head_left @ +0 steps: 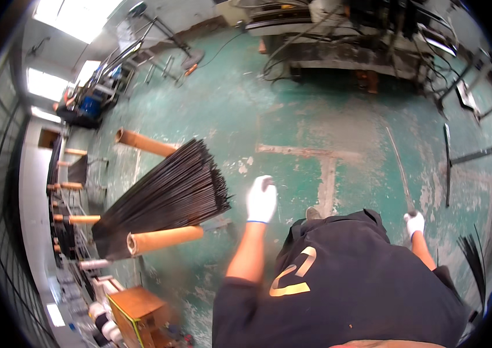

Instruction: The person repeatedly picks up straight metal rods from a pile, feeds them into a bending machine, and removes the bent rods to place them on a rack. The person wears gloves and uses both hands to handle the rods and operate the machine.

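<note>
"Rod (401,168) first: where is it?"

"Gripped in the gloved right hand (414,224), reaching out over the green floor (228,98). I can't tell whether its tip touches down."

"Which step, then?"

"Handling one rod out to the side, I'd judge. Any next move calls for minding that long free end."

"And the left hand (262,200)?"

"Gloved, fingers seemingly bent; whether it grips anything, I can't tell. It's near the bundle of black strips (162,194), not touching."

"What flanks the bundle?"

"Two cardboard tubes (168,238), one along each side."

"Containers?"

"A wooden cabinet (137,303) at lower left, open on one side, its inside unclear. Far off, a blue drum (90,107), contents hidden."
</note>
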The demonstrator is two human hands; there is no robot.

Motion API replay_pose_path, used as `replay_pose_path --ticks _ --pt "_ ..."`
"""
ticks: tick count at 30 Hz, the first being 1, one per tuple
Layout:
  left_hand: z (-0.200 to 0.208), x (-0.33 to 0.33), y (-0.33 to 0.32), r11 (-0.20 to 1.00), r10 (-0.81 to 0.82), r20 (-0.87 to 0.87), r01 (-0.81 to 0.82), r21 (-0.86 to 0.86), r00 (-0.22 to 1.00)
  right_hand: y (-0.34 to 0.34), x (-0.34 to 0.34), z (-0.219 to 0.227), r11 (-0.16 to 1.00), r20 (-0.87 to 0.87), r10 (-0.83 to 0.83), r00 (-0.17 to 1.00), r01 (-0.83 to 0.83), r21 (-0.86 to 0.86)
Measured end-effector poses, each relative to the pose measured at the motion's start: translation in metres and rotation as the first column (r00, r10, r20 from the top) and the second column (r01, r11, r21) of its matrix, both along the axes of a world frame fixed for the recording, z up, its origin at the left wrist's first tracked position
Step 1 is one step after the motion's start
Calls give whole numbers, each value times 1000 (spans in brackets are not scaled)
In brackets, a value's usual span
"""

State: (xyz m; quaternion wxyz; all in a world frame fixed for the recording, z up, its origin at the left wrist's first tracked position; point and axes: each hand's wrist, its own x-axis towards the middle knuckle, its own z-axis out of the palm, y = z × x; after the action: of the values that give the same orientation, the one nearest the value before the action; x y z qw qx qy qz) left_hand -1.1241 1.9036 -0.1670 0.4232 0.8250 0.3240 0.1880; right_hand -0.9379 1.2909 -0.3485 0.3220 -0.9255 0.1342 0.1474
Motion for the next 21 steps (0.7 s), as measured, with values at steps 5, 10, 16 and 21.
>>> replay_pose_path --ticks 5,10,16,21 --pt "90 -123 175 749 527 176 -552 367 832 146 170 42 956 96 279 956 -267 -121" --pt "149 -270 291 322 819 141 -650 688 556 380 180 81 746 2 650 760 -638 -193" --pt "125 -396 354 266 956 -262 -764 588 131 674 96 84 263 -77 962 263 -965 -12" --pt "114 -371 375 254 938 -347 -723 643 21 847 3 80 -88 -69 993 -94 -992 92"
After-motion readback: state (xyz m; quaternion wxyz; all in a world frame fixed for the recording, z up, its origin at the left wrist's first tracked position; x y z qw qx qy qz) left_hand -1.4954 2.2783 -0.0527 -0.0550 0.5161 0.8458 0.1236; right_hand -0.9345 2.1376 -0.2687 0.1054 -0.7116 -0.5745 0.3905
